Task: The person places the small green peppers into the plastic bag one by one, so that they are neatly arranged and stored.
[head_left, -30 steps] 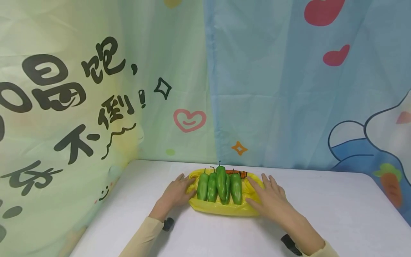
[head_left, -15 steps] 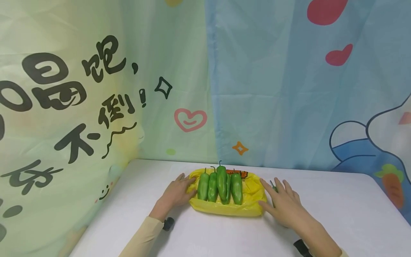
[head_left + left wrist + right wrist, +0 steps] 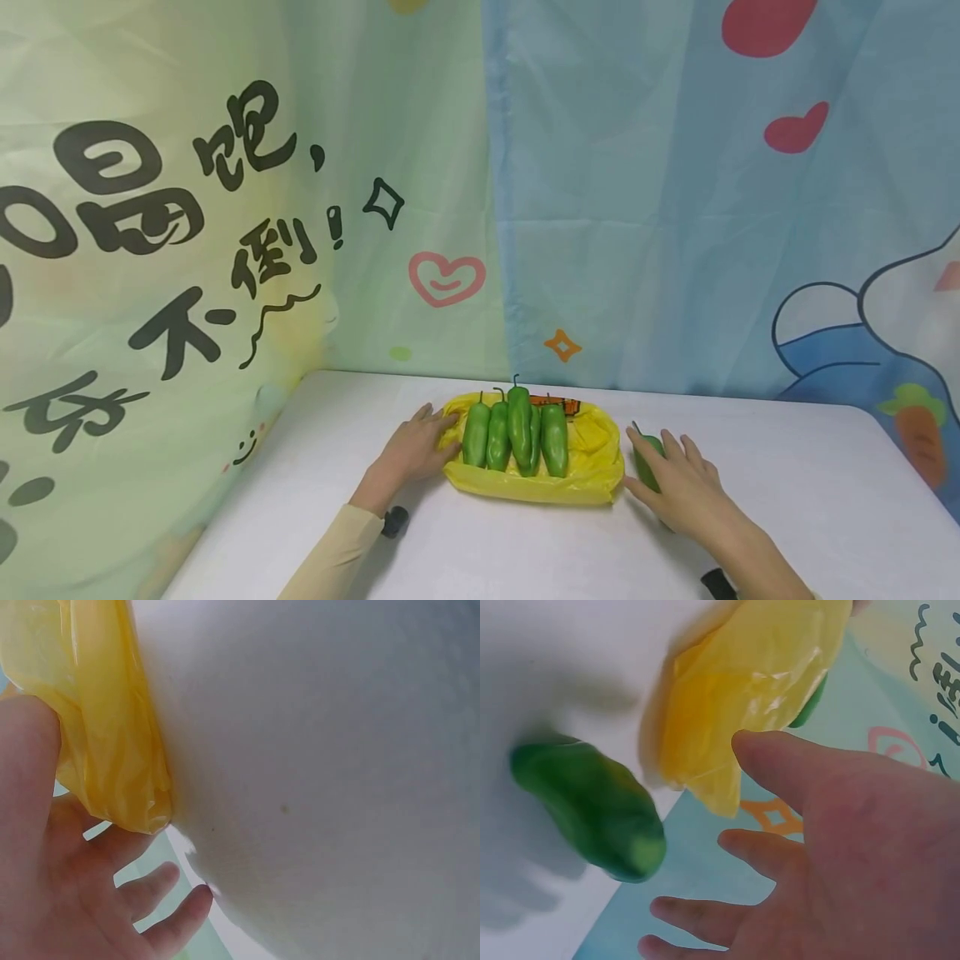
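Several green peppers [image 3: 519, 429] lie side by side, stems away from me, in a yellow plastic bag [image 3: 525, 493] with its edges rolled down. My left hand [image 3: 416, 446] rests at the bag's left end, thumb and index finger touching the plastic, other fingers spread. In the left wrist view, the yellow bag [image 3: 112, 727] lies between thumb and index finger. Right of the bag, my right hand [image 3: 686, 487] hovers with spread fingers over another green pepper [image 3: 647, 454], partly hiding it. In the right wrist view, that single pepper [image 3: 592, 810] lies apart from the fingers.
A white table [image 3: 480, 550] carries everything. Behind it hangs a printed cloth backdrop [image 3: 585, 208] with hearts, characters and cartoon figures. An orange-red print [image 3: 558, 406] shows at the bag's back edge.
My right hand has moved right, away from the bag's right end, and the single green pepper has come into view beneath it. The left hand stays at the bag's left end.
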A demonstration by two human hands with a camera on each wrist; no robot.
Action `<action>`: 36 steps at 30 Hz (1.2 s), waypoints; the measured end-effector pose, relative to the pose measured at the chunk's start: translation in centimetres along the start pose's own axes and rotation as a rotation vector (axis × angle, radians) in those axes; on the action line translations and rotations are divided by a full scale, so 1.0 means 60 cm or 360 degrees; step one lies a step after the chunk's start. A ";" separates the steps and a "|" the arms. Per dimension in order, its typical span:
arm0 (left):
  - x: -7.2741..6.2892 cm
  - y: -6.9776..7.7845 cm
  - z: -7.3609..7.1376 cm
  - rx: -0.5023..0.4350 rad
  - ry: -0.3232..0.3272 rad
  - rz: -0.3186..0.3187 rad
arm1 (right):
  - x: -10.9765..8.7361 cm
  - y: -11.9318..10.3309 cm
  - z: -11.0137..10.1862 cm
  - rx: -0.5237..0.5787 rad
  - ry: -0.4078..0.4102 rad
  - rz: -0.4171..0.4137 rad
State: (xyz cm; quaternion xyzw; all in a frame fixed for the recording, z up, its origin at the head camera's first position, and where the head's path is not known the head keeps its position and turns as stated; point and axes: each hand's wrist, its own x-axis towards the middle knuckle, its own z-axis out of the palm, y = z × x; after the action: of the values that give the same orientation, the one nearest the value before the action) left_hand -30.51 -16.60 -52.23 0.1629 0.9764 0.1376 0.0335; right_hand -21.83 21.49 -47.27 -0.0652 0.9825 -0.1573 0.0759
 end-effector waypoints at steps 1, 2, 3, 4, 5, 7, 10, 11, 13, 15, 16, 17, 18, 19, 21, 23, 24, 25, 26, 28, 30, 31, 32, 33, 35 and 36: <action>0.000 0.000 0.000 -0.0002 0.0002 -0.0002 | 0.001 0.002 0.001 -0.0004 -0.0009 0.0003; 0.000 0.000 0.000 0.0001 0.0001 -0.0006 | 0.001 0.004 0.002 -0.0007 -0.0020 0.0008; 0.000 0.000 0.000 0.0000 0.0004 -0.0007 | 0.002 0.005 0.002 -0.0012 -0.0030 0.0012; 0.000 0.000 0.000 0.0001 0.0000 -0.0011 | 0.003 0.007 0.004 -0.0017 -0.0038 0.0018; 0.000 0.000 0.001 0.0002 0.0001 -0.0008 | 0.004 0.008 0.005 -0.0021 -0.0048 0.0024; 0.001 0.000 0.002 0.0004 0.0000 -0.0007 | 0.006 0.012 0.008 -0.0024 -0.0067 0.0040; 0.001 0.000 0.003 0.0013 -0.0001 -0.0003 | 0.008 0.017 0.012 -0.0035 -0.0079 0.0053; 0.001 0.000 0.003 0.0014 0.0003 -0.0001 | 0.009 0.018 0.013 -0.0035 -0.0083 0.0053; 0.001 0.001 0.001 0.0014 0.0004 -0.0005 | 0.010 0.021 0.015 -0.0042 -0.0086 0.0049; 0.001 0.002 0.000 0.0014 -0.0003 -0.0015 | 0.010 0.023 0.018 -0.0047 -0.0089 0.0040; 0.000 0.002 0.000 0.0014 -0.0001 -0.0012 | 0.011 0.025 0.019 -0.0048 -0.0090 0.0033; 0.000 0.003 -0.001 0.0011 -0.0003 -0.0017 | 0.011 0.025 0.020 -0.0050 -0.0092 0.0029; 0.000 0.003 -0.001 0.0008 -0.0005 -0.0021 | 0.011 0.026 0.021 -0.0053 -0.0094 0.0028; 0.000 0.003 -0.001 0.0006 -0.0009 -0.0026 | 0.011 0.026 0.022 -0.0053 -0.0096 0.0028; 0.000 0.003 -0.001 0.0003 -0.0006 -0.0026 | 0.011 0.026 0.023 -0.0062 -0.0097 0.0027; -0.001 0.003 -0.001 -0.0005 -0.0006 -0.0024 | 0.012 0.025 0.023 -0.0074 -0.0099 0.0036; -0.002 0.003 -0.001 -0.0007 -0.0003 -0.0018 | 0.013 0.025 0.023 -0.0081 -0.0099 0.0038; -0.002 0.002 -0.001 -0.0007 0.0002 -0.0009 | 0.014 0.024 0.023 -0.0085 -0.0098 0.0040; -0.002 0.002 -0.002 -0.0007 0.0001 -0.0005 | 0.015 0.024 0.023 -0.0092 -0.0096 0.0041; -0.002 0.002 -0.002 -0.0010 0.0007 0.0002 | 0.016 0.024 0.023 -0.0099 -0.0093 0.0040; -0.001 0.002 -0.002 -0.0008 0.0011 0.0007 | 0.018 0.025 0.024 -0.0101 -0.0089 0.0040; -0.001 0.002 -0.002 -0.0008 0.0010 0.0007 | 0.018 0.026 0.024 -0.0100 -0.0086 0.0036; -0.001 0.002 -0.002 -0.0010 0.0009 0.0004 | 0.019 0.026 0.024 -0.0101 -0.0084 0.0035; 0.000 0.001 -0.001 -0.0012 0.0012 0.0004 | 0.019 0.027 0.024 -0.0099 -0.0083 0.0035; 0.000 0.001 -0.001 -0.0009 0.0010 0.0004 | 0.020 0.027 0.024 -0.0090 -0.0083 0.0040; -0.001 0.001 -0.001 -0.0008 0.0007 0.0001 | 0.020 0.028 0.025 -0.0085 -0.0080 0.0041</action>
State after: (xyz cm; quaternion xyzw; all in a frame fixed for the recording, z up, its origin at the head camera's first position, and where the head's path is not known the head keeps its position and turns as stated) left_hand -30.47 -16.56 -52.15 0.1627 0.9761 0.1405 0.0317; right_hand -22.92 22.41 -49.37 -0.0585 0.9849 -0.1282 0.1009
